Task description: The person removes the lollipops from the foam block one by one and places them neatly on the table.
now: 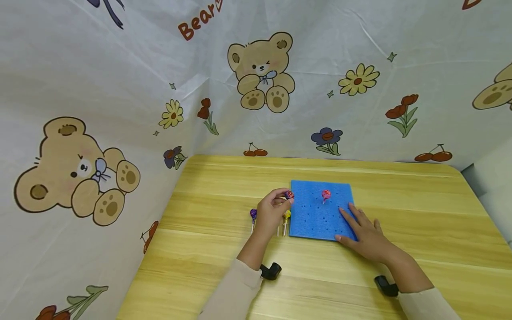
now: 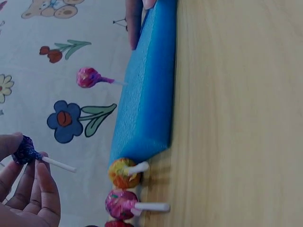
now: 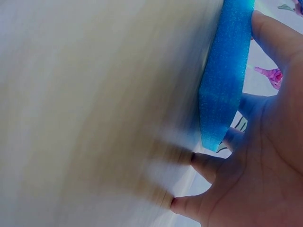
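Note:
My left hand pinches the head of a lollipop in a dark blue and purple wrapper between thumb and fingers. It is above the left edge of a blue foam block with small holes on top; in the left wrist view the white stick is free of the foam. A pink-wrapped lollipop stands in the block by its stick. My right hand spreads over the block's right side. Its thumb and some fingers touch the foam, while others reach down to the table.
Left of the block, a yellow lollipop, a pink lollipop and a purple lollipop lie on the wooden table, partly behind the left hand. A bear-print cloth hangs behind the table and along its left.

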Motion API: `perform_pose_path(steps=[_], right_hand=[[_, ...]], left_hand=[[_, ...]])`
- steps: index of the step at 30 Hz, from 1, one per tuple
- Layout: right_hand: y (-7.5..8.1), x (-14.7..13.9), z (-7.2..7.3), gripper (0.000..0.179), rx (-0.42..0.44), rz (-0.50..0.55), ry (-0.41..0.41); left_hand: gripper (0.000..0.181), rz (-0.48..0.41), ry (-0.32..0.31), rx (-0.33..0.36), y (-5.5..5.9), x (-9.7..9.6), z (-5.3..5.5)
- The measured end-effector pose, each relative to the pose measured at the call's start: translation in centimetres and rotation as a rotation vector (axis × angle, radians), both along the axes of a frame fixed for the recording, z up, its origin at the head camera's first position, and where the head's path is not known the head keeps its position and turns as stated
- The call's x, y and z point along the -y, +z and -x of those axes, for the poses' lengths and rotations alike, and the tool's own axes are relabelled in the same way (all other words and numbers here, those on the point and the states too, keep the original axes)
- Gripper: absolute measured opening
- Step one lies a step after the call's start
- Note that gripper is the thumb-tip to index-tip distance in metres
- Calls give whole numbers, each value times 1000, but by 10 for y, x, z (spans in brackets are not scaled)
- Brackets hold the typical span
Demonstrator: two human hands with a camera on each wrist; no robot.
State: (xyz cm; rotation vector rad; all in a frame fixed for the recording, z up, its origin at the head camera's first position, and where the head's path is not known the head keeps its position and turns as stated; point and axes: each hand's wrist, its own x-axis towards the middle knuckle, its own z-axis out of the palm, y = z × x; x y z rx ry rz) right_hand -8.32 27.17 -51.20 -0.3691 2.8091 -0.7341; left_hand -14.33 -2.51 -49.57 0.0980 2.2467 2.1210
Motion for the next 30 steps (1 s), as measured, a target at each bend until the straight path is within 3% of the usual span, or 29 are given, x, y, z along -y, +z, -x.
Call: perform_pose_path(steps=[7, 15, 22, 30], right_hand=[[0, 0, -1, 89, 3, 4, -4], [-2, -1, -1, 89, 3, 0, -1], [-1, -1, 0, 89, 3, -5, -1], [-1, -1, 0, 89, 0, -5, 0]], left_hand=[[32, -15, 62, 5, -3, 19, -1], [35, 11, 132, 70, -5, 45, -5], [38, 17, 153, 49, -7, 61, -4], [36, 45, 208, 74, -13, 76, -4]])
